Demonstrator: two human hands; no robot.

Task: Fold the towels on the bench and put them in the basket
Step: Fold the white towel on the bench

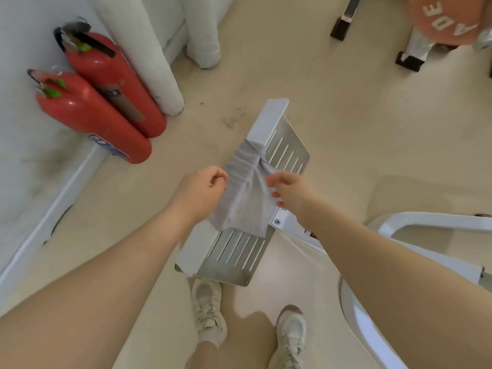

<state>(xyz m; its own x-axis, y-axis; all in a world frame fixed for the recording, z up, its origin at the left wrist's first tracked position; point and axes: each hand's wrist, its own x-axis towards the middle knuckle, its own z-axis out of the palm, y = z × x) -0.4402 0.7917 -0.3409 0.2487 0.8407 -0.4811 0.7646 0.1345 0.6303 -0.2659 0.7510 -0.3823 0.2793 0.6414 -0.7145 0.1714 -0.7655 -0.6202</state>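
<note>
Bench [288, 151], towel [246, 198] draped lengthwise

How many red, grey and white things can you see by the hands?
Red: 2, the extinguishers
Grey: 1, the towel
White: 2, the shoes
Total: 5

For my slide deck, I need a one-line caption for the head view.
Both hands, left hand and right hand, pinch a grey towel draped over a slotted metal bench.
</note>
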